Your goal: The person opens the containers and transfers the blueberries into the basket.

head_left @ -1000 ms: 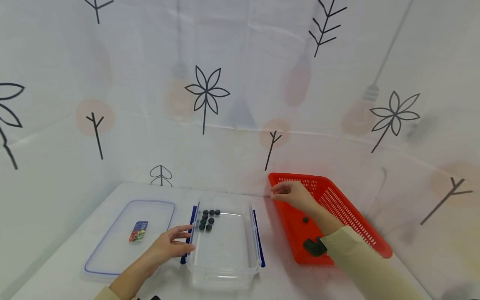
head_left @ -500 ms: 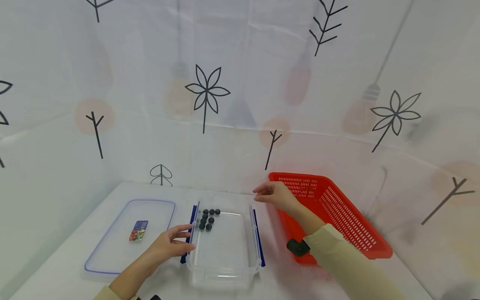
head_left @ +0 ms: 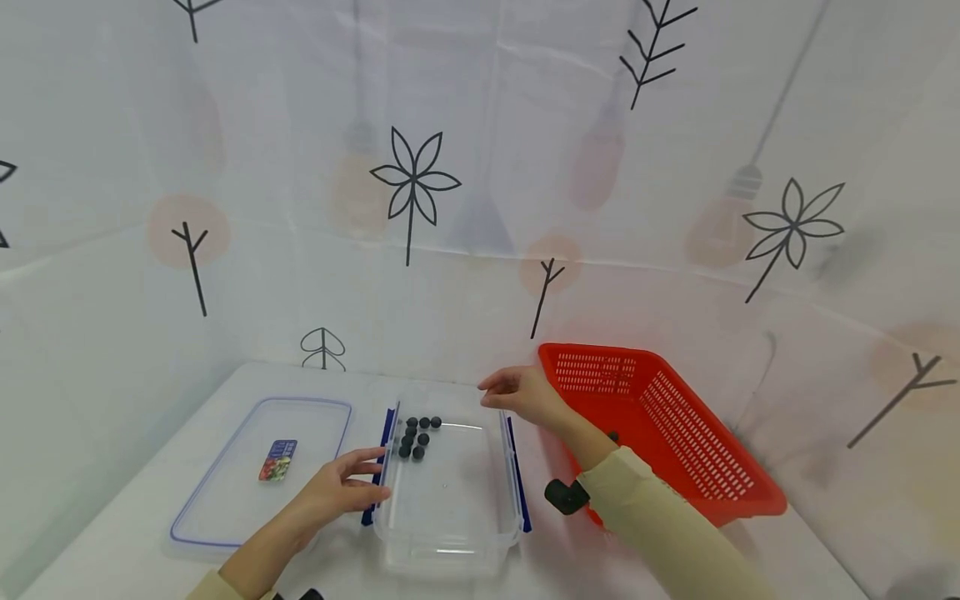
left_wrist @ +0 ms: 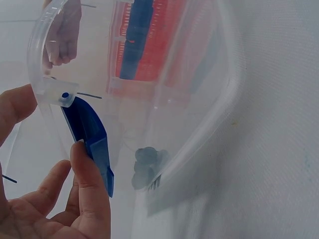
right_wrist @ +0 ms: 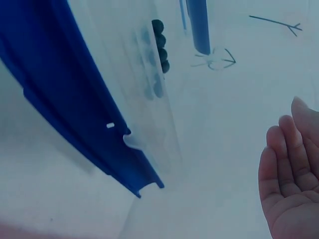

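A clear plastic storage box (head_left: 450, 546) with blue side latches (head_left: 517, 475) stands on the table. Several small dark balls (head_left: 424, 439) sit near its far left corner. My left hand (head_left: 341, 492) is at the box's left side, thumb and fingers spread apart. In the left wrist view a finger touches a blue latch (left_wrist: 92, 132), and another is by the rim. My right hand (head_left: 528, 396) hovers beyond the box's far right corner, fingers loosely bent. Nothing shows in its grasp, also not in the right wrist view, where the fingers (right_wrist: 281, 164) lie together.
A red slotted basket (head_left: 690, 417) stands on the right, with a dark ball (head_left: 613, 436) partly hidden by my right forearm. Left of the box lies a clear blue-edged lid (head_left: 225, 500) bearing a printed label (head_left: 278, 460). A patterned cloth (head_left: 480, 208) hangs behind the table.
My right hand has moved left from over the basket's edge to beyond the box's far right corner. The left hand and the balls in the box have stayed put.
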Demonstrator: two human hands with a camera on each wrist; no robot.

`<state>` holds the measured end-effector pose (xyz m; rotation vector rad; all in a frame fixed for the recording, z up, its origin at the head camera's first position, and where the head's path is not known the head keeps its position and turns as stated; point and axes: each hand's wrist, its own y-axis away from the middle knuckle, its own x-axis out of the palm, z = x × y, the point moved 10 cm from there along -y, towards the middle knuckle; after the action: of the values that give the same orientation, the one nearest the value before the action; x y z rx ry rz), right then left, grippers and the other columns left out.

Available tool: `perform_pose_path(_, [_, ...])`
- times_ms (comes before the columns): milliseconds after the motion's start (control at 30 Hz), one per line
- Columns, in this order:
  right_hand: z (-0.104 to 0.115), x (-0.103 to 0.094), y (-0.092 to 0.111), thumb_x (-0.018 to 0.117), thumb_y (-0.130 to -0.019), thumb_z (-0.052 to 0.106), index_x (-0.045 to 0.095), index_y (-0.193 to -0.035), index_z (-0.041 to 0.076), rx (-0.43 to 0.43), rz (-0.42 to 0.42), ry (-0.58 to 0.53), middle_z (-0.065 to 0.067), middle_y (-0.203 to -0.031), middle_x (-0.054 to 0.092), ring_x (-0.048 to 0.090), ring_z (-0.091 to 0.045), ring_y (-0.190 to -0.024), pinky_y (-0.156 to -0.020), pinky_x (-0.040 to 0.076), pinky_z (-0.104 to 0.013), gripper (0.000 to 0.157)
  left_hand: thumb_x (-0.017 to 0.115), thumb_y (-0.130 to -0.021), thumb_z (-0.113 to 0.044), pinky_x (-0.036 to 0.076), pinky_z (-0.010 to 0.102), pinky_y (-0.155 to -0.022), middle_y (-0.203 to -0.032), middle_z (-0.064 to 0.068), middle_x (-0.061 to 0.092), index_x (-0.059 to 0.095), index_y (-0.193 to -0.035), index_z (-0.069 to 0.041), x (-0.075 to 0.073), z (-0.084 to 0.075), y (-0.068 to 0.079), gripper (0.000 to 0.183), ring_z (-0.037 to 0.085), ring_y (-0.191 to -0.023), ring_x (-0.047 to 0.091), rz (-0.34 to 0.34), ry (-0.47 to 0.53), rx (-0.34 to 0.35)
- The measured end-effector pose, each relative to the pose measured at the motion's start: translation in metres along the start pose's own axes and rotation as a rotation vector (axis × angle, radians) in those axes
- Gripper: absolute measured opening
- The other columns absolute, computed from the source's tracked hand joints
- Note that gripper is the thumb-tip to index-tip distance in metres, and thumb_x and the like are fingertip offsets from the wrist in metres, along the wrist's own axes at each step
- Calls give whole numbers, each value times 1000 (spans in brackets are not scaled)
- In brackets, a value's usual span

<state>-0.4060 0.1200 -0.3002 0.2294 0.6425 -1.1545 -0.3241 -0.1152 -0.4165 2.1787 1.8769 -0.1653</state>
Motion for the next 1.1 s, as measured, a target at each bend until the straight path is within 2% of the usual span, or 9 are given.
perform_pose_path(133, [-1,7,-4,68,-85,12,69,-103,10,23,-4,0,-2,-87,66,62,-25,-87,-79,53,-31,18,78,-76,-24,53,40,-77,-124,15,53,46,-135,-8,0,0,0,70,22,-96,58,3,3,-2])
perform_pose_path(333, [1,18,-9,68,-85,12,69,-104,9,22,18,-30,-3,-88,66,62,-21,-85,-83,52,-36,19,79,-74,-26,53,40,-77,-123,14,54,47,-135,-8,-1,0,0,71,21,-96,58,-7,2,-9])
perform_pose_path(633, [4,32,-17,68,-85,14,68,-105,8,28,58,-59,-4,-89,65,61,-24,-87,-82,52,-34,20,79,-74,-25,53,41,-76,-122,14,55,48,-134,-9,-1,1,-2,69,22,-96,58,-23,-13,-22])
perform_pose_path(867, [5,40,-23,68,-86,16,68,-105,9,21,68,-34,-3,-89,65,61,-17,-85,-80,52,-28,21,79,-74,-25,53,41,-76,-122,14,55,48,-134,-9,-1,1,-3,69,22,-95,58,-30,-15,-31])
perform_pose_path(1100, [6,47,-31,69,-85,17,68,-105,8,39,70,-53,-4,-90,65,61,-19,-86,-85,51,-33,21,79,-75,-25,53,41,-76,-122,14,55,48,-134,-9,-2,3,-4,69,22,-95,58,-29,-13,-39])
